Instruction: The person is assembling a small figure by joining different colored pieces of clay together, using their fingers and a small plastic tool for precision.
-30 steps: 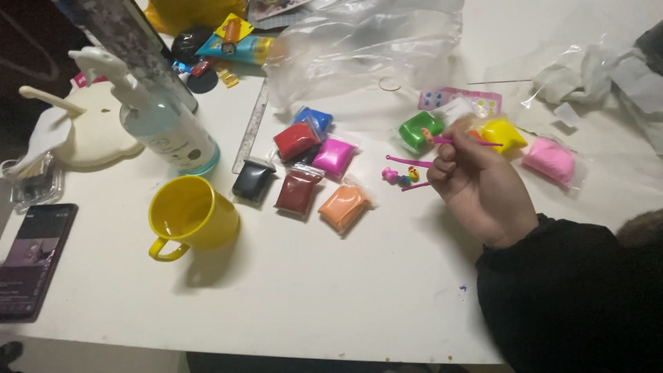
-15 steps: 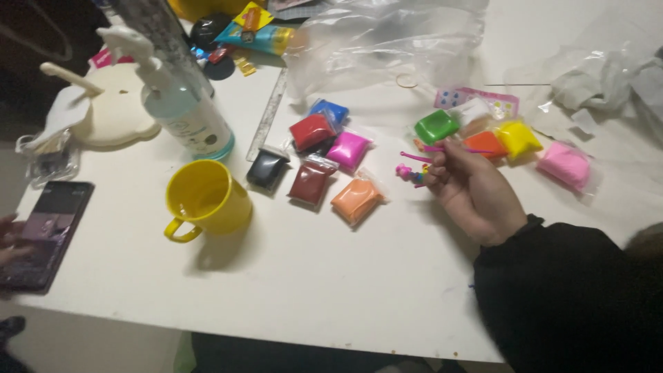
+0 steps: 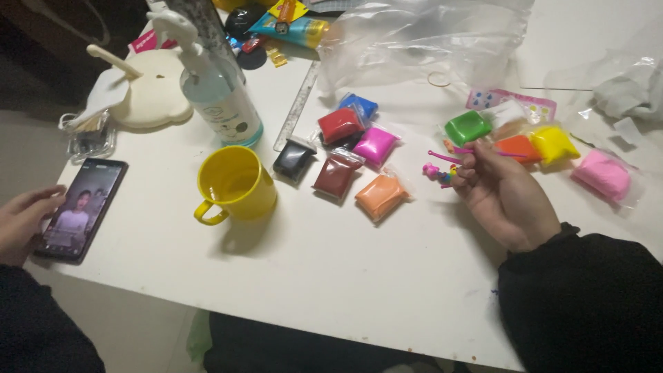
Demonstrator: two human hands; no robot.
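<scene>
The thin pink plastic stick [image 3: 476, 151] lies pinched in the curled fingers of the right hand [image 3: 507, 197], right of centre on the white table [image 3: 331, 276]; its far end crosses the orange clay packet [image 3: 519, 147]. Just left of the fingertips sits a small pink and multicoloured clay figure [image 3: 436, 173], too small to make out clearly. About 11 small plastic packets of coloured clay lie around the hand, some partly hidden under each other. At the left edge, the left hand [image 3: 24, 221] rests with its fingers loosely spread, touching 1 black phone [image 3: 81, 209]; the wrist is cut off. Between the 2 hands stand 1 yellow mug [image 3: 235, 185] and 1 clear pump bottle [image 3: 219, 103], its top cropped.
</scene>
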